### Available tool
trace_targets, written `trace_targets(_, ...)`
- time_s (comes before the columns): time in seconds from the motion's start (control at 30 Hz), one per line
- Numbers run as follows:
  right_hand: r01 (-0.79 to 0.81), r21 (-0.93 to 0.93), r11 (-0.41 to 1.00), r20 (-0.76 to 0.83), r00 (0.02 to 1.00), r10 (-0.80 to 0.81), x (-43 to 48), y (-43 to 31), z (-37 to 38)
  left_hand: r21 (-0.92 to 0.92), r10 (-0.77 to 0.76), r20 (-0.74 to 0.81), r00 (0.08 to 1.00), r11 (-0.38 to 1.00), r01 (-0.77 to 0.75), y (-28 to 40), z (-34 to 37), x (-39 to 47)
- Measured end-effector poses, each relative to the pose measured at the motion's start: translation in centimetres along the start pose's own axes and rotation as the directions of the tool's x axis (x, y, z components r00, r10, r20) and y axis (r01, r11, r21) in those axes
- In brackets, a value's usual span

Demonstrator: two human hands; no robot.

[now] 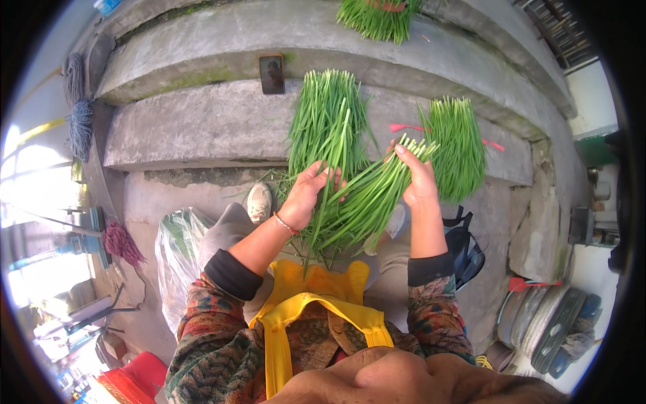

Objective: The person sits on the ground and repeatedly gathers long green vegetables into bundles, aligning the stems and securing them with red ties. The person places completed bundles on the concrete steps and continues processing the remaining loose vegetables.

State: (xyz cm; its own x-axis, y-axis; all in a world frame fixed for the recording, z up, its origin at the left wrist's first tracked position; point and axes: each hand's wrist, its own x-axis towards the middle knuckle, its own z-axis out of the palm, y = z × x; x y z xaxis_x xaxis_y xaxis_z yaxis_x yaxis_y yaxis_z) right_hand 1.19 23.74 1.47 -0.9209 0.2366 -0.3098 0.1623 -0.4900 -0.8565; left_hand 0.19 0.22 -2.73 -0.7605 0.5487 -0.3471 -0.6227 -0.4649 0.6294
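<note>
My right hand grips a bunch of garlic chives near its pale cut ends, thumb on top. The green leaves slope down to the left, between my knees. My left hand pinches a few chive stalks between thumb and fingers. Just beyond it, a thick pile of chives lies on the concrete step, cut ends pointing away from me. To the right rests another chive bundle, across a pink-red strip whose ends stick out on both sides.
A phone leans against the step riser. Higher up lies another chive bundle with a reddish band. A clear plastic bag stands at my left, a dark backpack at my right. Mop heads hang left; tyres stand right.
</note>
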Motion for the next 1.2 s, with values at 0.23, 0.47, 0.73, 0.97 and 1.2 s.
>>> trace_targets(0.23,-0.021,0.012,1.0,0.055,0.998,0.02,-0.3,-0.1,1.2,0.265,0.043,0.033,0.999,0.963,-0.05,-0.3,0.1,-0.1)
trace_targets(0.47,0.124,-0.202,0.971,0.086,0.99,-0.109,-0.5,0.6,1.6,0.425,0.012,0.122,0.992,0.903,-0.063,-0.6,0.5,-0.5)
trace_targets(0.73,0.154,-0.182,0.971,0.029,0.988,-0.151,-0.3,0.4,0.8,0.402,0.026,0.057,0.998,0.915,-0.047,-0.4,1.0,-0.6)
trace_targets(0.97,0.084,-0.06,0.995,-0.061,0.994,-0.088,0.1,0.3,0.4,0.313,-0.013,0.12,0.993,0.949,-0.026,-0.4,0.2,-0.4)
trace_targets(1.2,0.152,0.046,0.987,0.009,0.988,-0.153,-0.3,-0.7,1.1,0.283,-0.097,0.091,0.991,0.957,0.068,-0.3,0.5,-0.5)
